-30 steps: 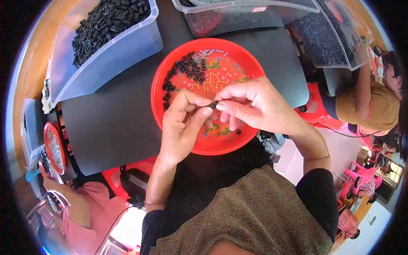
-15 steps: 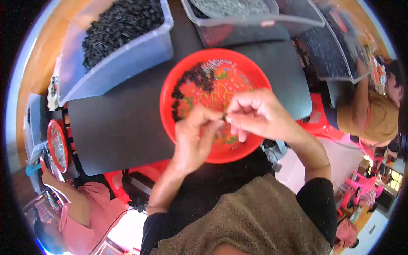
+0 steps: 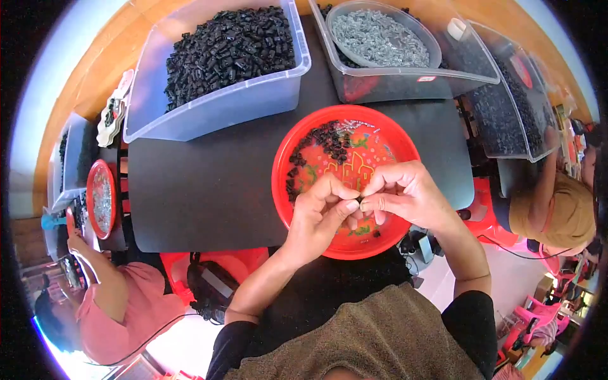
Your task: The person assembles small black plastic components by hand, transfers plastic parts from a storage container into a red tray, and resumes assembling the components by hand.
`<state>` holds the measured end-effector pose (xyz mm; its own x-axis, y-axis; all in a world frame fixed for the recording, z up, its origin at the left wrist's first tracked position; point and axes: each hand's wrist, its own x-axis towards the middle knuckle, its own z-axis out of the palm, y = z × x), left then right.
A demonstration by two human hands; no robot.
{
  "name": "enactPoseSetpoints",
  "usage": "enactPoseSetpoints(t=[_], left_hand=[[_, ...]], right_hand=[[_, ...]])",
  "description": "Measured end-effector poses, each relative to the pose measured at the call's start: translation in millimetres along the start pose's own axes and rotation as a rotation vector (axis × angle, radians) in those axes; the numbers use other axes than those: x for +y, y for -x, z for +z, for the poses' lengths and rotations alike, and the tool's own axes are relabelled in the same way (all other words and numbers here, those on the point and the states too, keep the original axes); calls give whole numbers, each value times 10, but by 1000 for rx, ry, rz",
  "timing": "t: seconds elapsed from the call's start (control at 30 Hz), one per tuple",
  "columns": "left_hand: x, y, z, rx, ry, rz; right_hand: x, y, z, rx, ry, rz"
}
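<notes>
Both hands – left [image 3: 320, 218] & right [image 3: 405, 193] grip pinching tiny black part [image 3: 359, 200] – over red tray [image 3: 285, 158], black table [image 3: 209, 183].

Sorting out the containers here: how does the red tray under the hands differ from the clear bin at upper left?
The red tray is round, shallow and opaque, with few black pieces; the clear bin is rectangular, deep and see-through, heaped with them. Both rest on the black table.

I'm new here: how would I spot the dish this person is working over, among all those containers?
Start at the black table: clear tubs line its far edge. Nearer the person, under both hands, sits the round red tray, holding a small heap of black pieces. Unlike the tubs, it is shallow, round and bright red.
</notes>
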<state>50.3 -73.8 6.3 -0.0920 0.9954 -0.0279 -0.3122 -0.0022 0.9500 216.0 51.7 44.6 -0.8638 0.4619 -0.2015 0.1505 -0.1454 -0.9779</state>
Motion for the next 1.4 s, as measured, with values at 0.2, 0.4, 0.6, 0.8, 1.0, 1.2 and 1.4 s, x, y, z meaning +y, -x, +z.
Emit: enactPoseSetpoints(t=[0.2, 0.4, 0.6, 0.8, 1.0, 1.2, 1.4], left_hand=[[79, -14, -1, -45, -72, -25], [884, -285, -426, 326, -453, 519], [1870, -855, -968, 545, -1245, 839], [1056, -396, -767, 564, -1219, 585], [179, -160, -559, 520, -1183, 465], [-64, -63, -574, 641, -1010, 392], [-74, -65, -612, 620, -944, 388]], right_hand=[[28, 45, 33, 26, -68, 40], [-10, 142, -59, 178, 95, 24], [61, 187, -95, 275, 166, -9], [143, 180, -192, 334, 340, -71], [213, -313, -81, 228, 817, -481], [210, -914, 250, 2, 1188, -440], [205, -672, 56, -122, 1000, -527]])
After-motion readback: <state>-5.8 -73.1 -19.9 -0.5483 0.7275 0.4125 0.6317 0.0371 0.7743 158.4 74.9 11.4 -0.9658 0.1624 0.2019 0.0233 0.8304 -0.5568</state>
